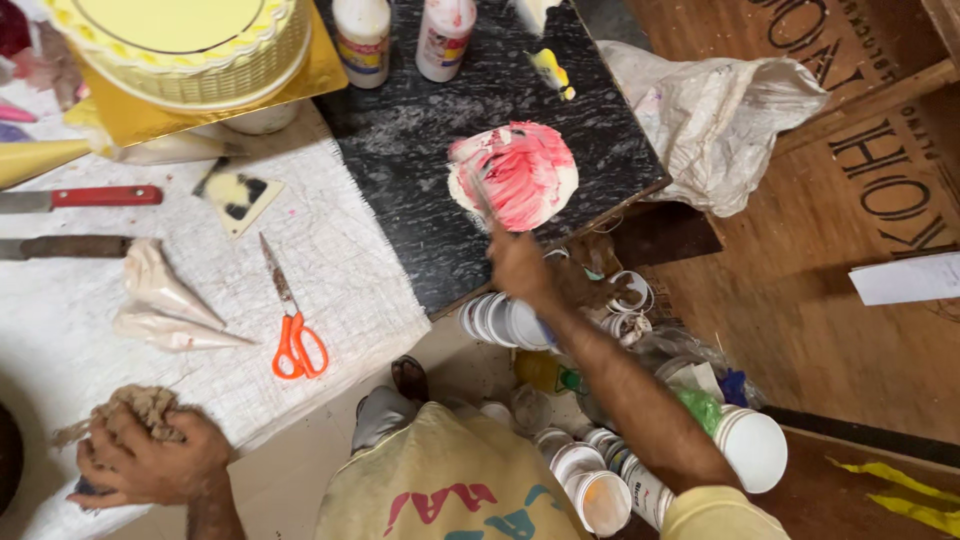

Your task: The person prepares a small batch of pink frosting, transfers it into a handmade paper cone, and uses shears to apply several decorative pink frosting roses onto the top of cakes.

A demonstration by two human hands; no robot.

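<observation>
Head view, nearest first: my left hand [150, 455] rests low on the white cloth [70, 330] over the tabletop, fingers curled shut around a crumpled brown rag [140, 408]; the rag looks soft and light, and bunches wherever it is gripped. My right hand [520, 265] reaches out over the edge of the black stone slab [420, 140], closed on the handle end of a thin blade or spatula [478, 190] whose tip lies in the mound of white icing streaked with red [515, 172]. The mound sits on the slab near its right corner, well apart from my left hand. I judge it soft, sticky and easily smeared; it should not be taken by hand but worked or lifted from beneath with the blade, held at the handle. The blade itself appears thin and stiff; I cannot tell its exact kind. On the cloth lie orange-handled scissors [290, 330], two filled piping bags [165, 300] and a red-handled knife [80, 197]. A yellow cake [190, 45] on a gold board stands at the top left, with two bottles [400, 35] at the slab's far edge. Stacked white tubs [620, 470] crowd the floor below my right arm.
</observation>
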